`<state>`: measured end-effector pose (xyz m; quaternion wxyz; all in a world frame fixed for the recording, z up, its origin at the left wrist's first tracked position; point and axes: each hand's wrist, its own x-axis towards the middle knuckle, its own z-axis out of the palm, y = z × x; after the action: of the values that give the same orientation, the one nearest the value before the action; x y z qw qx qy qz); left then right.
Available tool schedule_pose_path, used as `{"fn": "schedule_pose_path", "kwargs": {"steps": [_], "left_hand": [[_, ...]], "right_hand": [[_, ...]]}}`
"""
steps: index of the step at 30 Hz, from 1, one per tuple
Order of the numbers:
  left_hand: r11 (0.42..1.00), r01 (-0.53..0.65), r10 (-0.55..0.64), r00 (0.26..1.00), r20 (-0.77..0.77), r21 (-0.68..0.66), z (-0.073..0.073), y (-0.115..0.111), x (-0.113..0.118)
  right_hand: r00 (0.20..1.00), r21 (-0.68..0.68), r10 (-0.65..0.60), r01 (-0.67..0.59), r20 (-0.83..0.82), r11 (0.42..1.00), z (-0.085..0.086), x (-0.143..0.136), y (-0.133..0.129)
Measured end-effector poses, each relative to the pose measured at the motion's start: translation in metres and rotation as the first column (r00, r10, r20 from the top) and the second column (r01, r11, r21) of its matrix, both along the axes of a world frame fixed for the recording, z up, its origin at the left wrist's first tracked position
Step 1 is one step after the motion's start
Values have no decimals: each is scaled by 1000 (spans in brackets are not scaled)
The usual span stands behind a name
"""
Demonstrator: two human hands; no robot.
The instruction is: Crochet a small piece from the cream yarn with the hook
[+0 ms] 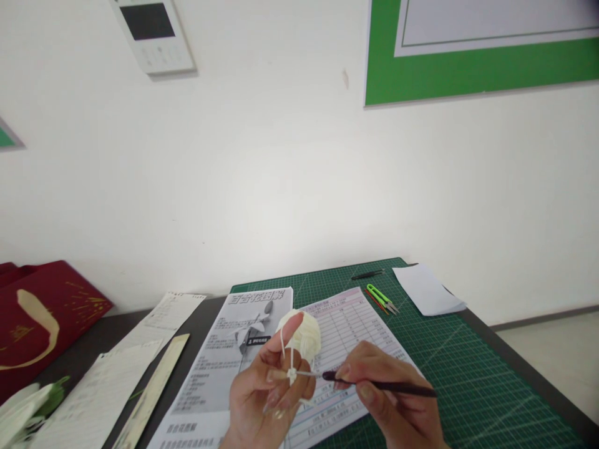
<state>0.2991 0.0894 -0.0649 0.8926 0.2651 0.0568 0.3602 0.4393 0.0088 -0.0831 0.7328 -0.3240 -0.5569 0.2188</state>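
Observation:
My left hand [264, 393] pinches a small piece of white crochet work [292, 375], with a strand of yarn running up over the raised index finger. In my right hand [397, 393] is a crochet hook [388, 387] with a dark handle, held between thumb and fingers. Its thin metal shaft reaches left to the crochet work and touches it; whether the tip is through a loop is too small to tell. Just behind my left hand sits a ball of cream-white yarn [306, 337], partly covered by the fingers.
Printed sheets [196, 380] lie under my hands on a green cutting mat [477, 374]. Green thread snips [378, 295] and black tweezers [367, 274] rest farther back. White paper [428, 290] is at right. Leftward are a ruler [154, 393], handwritten sheets [98, 399] and a red bag [60, 312].

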Motion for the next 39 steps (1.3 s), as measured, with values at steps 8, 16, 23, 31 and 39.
{"fn": "schedule_pose_path", "kwargs": {"steps": [8,16,23,31,39], "left_hand": [[997,-72,71,997,-40,-16,-4,-1,0],[988,-151,145,983,-110,-44,-1,-7,3],[909,-402,416,870,-263,110,6,-21,8],[899,-384,429,868,-249,212,0,-11,5],[943,-284,316,928,-197,175,-9,-4,1]], "right_hand": [[893,220,-206,124,401,968,8,0,2],[422,636,-720,348,551,689,-9,-13,7],[333,645,-742,366,582,670,1,-12,5],[833,410,-491,366,255,835,-23,-28,18],[992,63,-94,99,-78,993,-15,-18,10]]}}
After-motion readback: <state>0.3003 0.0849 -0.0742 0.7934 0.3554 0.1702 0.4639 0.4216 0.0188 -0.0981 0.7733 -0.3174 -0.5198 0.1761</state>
